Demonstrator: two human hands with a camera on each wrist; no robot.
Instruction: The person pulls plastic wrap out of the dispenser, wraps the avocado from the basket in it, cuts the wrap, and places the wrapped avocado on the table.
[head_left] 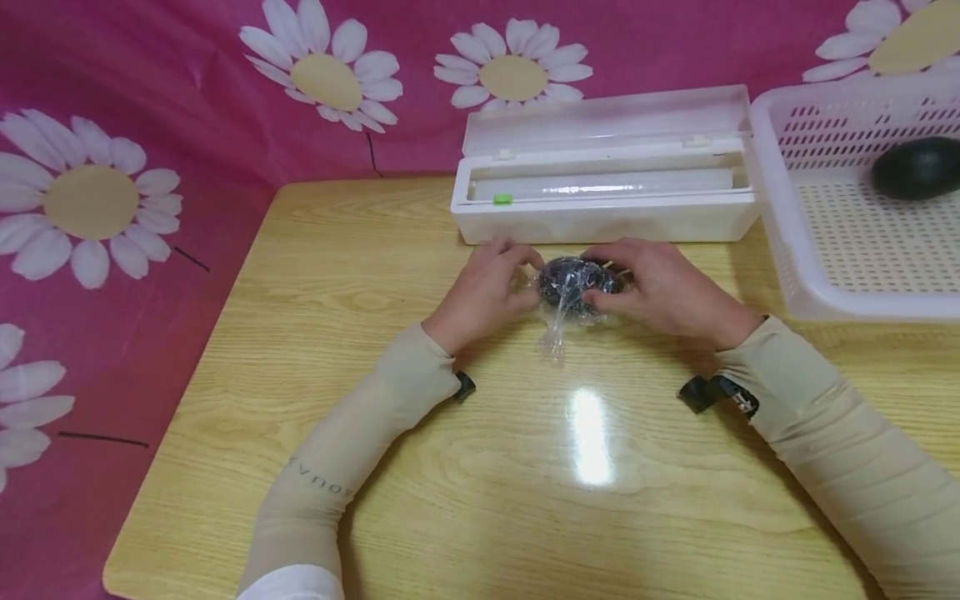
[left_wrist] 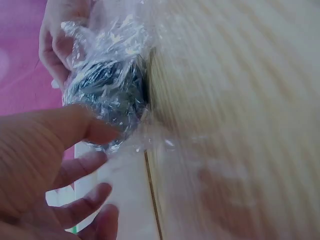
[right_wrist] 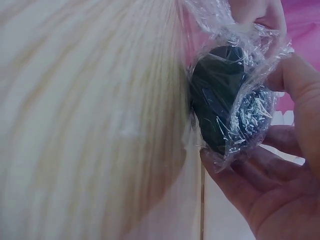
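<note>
Magenta cloth (head_left: 217,67) printed with white daisies hangs behind and to the left of a pale wooden table (head_left: 480,517), whose top reflects 1 bright patch of light. Near the table's far edge sits a white box (head_left: 607,223) with its lid raised, a roll of clear film (head_left: 600,185) inside and 1 green tab (head_left: 502,199) on its front rim. Just beside it, on the right, a white basket (head_left: 877,308) holds a dark oval object (head_left: 918,169).

Between the 2 hands, just in front of the box, is a dark rounded item (head_left: 566,277) loosely wrapped in crinkled film (head_left: 552,340); I cannot tell whether it rests on the wood. The right hand (head_left: 667,287) pinches its right end, thumb on the near side and fingers beyond. The left hand (head_left: 483,287) is at the left end, thumb against the wrap and the other fingers apart; whether it pinches the film I cannot tell.

Judging by looks, the item is smooth, fairly light and firm, while its wrap is slippery, clingy and easily torn. The solid body at its 2 ends seems the surest hold; the loose, twisted tail of film would probably stretch or slip.
</note>
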